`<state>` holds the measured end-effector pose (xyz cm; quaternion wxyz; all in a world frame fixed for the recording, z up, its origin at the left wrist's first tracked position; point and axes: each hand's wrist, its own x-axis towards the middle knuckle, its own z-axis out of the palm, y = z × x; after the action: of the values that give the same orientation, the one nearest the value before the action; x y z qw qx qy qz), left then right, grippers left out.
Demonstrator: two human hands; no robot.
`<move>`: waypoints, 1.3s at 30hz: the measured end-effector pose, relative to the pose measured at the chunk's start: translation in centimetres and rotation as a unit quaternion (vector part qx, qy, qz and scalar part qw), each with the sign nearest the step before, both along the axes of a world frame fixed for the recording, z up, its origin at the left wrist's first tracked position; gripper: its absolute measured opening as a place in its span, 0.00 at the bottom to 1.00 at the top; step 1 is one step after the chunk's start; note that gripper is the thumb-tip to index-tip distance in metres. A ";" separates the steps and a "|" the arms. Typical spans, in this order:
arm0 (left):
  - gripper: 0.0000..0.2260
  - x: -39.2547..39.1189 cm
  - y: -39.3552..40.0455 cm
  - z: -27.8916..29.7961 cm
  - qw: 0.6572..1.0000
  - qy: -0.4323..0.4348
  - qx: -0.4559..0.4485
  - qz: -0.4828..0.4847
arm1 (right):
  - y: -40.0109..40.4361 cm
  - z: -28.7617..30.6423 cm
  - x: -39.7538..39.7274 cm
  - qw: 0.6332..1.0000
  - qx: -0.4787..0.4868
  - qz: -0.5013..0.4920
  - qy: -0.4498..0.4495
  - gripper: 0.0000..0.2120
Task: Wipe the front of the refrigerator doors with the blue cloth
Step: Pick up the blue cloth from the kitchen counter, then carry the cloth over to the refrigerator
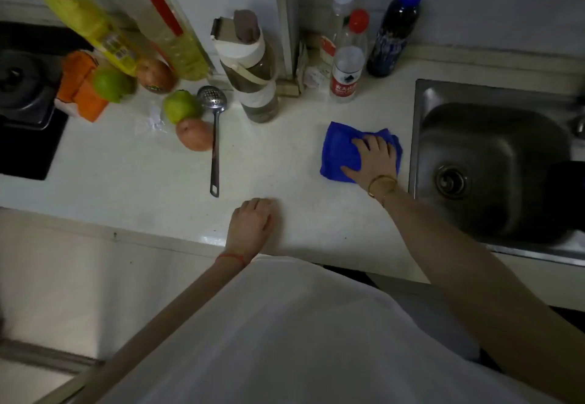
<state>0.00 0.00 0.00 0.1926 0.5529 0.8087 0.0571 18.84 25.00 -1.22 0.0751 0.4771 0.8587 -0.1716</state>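
**Cloth Picked Out, Fridge Not Wiped Yet**

The blue cloth (343, 153) lay bunched on the white desk (285, 166), right of the middle of the frame, just beside the sink (493, 163). The right hand (375, 158) lay on top of it with fingers spread and pressed down; I could not tell if they had closed around it. The left hand (253, 226) rested low in the middle, near the desk's front edge, fingers curled in and holding nothing. A long spoon (215, 137), fruit and bottles sat across the upper part. No fridge door could be seen. To me, the job had hardly begun: the cloth needed lifting, and all the wiping was left.
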 end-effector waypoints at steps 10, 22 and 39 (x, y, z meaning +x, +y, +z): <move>0.10 1.7 -2.0 1.7 0.973 -0.149 0.015 0.174 | -5.0 0.3 2.3 0.998 0.020 0.048 0.027 0.19; 0.10 13.4 -21.8 -0.9 0.725 -0.306 0.009 0.617 | -16.1 1.8 4.3 0.945 -0.243 0.171 0.136 0.29; 0.14 27.9 -46.0 -1.3 0.392 -0.341 0.021 0.854 | -31.8 -3.9 -1.2 0.915 -0.251 0.272 -0.162 0.24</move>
<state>27.87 -45.98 -1.26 0.2909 -0.4892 0.7228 0.3919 17.60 -6.75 -5.14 0.3739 0.2119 0.8601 -0.2749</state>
